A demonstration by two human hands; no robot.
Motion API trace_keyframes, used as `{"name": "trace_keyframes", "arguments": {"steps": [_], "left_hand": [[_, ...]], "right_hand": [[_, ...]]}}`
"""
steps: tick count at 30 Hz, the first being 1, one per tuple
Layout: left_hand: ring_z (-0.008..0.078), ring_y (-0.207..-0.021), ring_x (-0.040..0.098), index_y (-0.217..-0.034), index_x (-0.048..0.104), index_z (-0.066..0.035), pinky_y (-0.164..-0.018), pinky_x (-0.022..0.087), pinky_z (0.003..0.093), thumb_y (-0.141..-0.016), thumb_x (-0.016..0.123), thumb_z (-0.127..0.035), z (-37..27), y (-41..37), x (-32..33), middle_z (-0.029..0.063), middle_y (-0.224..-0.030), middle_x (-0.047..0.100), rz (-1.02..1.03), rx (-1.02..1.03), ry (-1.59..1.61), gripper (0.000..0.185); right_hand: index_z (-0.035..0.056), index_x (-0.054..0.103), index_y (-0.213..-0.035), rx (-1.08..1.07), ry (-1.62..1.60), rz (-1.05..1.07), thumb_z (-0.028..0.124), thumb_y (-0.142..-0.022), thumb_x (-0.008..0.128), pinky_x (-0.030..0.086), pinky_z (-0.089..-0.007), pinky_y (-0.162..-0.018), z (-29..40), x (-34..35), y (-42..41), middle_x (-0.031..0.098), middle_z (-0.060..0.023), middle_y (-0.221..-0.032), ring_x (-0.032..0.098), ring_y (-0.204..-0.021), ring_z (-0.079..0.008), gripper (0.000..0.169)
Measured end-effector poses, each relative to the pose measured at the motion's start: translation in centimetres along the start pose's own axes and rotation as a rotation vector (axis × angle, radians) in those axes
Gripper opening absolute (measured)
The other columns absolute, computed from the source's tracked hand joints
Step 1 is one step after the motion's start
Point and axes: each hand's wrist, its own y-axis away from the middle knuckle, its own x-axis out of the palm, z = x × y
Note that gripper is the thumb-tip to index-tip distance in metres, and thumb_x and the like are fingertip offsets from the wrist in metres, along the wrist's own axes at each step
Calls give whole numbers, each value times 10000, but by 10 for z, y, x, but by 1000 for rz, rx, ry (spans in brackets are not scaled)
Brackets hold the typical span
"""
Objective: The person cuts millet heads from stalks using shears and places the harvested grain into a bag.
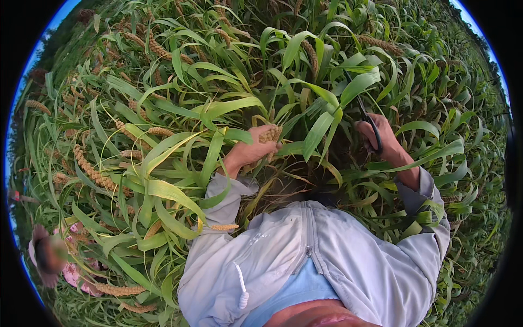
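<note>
My left hand (254, 148) is closed around foxtail millet heads (270, 134), whose tan, grainy ends show between thumb and fingers. To its right, my right hand (380, 133) grips a pair of black-handled scissors (375, 134). A handle loop lies across the hand, and the dark shanks point up into the leaves. Leaves partly cover the blades, so I cannot tell how far apart they are. Between the hands stands a millet plant with broad green leaves (320, 131). Another drooping millet head (311, 58) hangs beyond it.
Dense millet surrounds me, with several ripe heads at left, including a long one (94, 169). One small head (224, 227) lies against my left sleeve. Dry leaves and stalks (282, 186) cover the ground before my jacket. Another person (77, 272) in pink patterned clothing is among the plants at lower left.
</note>
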Motion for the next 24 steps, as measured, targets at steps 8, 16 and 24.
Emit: {"name": "trace_keyframes", "arguments": {"steps": [8,16,24], "left_hand": [[255,-902,681,-1087,541,-54,-644,601,356,-872,581,-105,-120,43,-79,253,-1141,612,-184,846,392,224],[205,-757,666,-940,600,-61,-675,584,320,-934,666,-200,-131,-95,-41,53,-795,631,-446,433,464,154],[228,-1068,650,-1130,619,-21,-946,536,398,-918,637,-130,-97,-174,22,135,-1156,669,-109,405,953,239]], "right_hand": [[28,568,-757,-202,146,2,243,-838,654,415,-244,-472,45,-68,-37,522,5,-603,528,-487,-86,246],[-6,636,-941,-534,-97,-154,302,-923,597,410,-244,-472,76,-143,-89,571,-27,-634,544,-509,-99,311],[3,629,-870,-583,-30,118,206,-849,628,364,-243,-519,112,-155,-114,512,30,-638,478,-561,-60,204]]}}
